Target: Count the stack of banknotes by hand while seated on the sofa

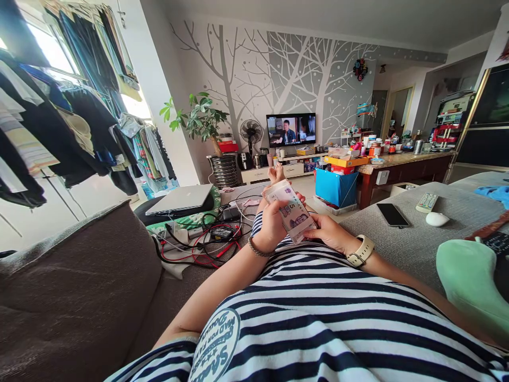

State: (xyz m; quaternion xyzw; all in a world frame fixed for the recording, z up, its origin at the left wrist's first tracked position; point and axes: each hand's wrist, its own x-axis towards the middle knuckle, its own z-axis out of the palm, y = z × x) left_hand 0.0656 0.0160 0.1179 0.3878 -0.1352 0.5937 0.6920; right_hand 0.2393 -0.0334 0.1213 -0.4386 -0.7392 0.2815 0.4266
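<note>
Lower end of banknote stack [290,212] covered by left hand [272,225] and right hand [332,233]; note count impossible to judge. Right palm hidden beneath the notes. Laptop [181,199], centre left: far edge lost behind the sofa arm [71,276]. Mint cushion [471,286] cut off at the right edge of the frame, likewise the blue cloth [495,193] above it. Clutter on the counter [401,158], right of centre, too small to identify. Faces on the television [291,129] too small to make out. Hanging clothes [47,116] cropped at the upper left edge.
</note>
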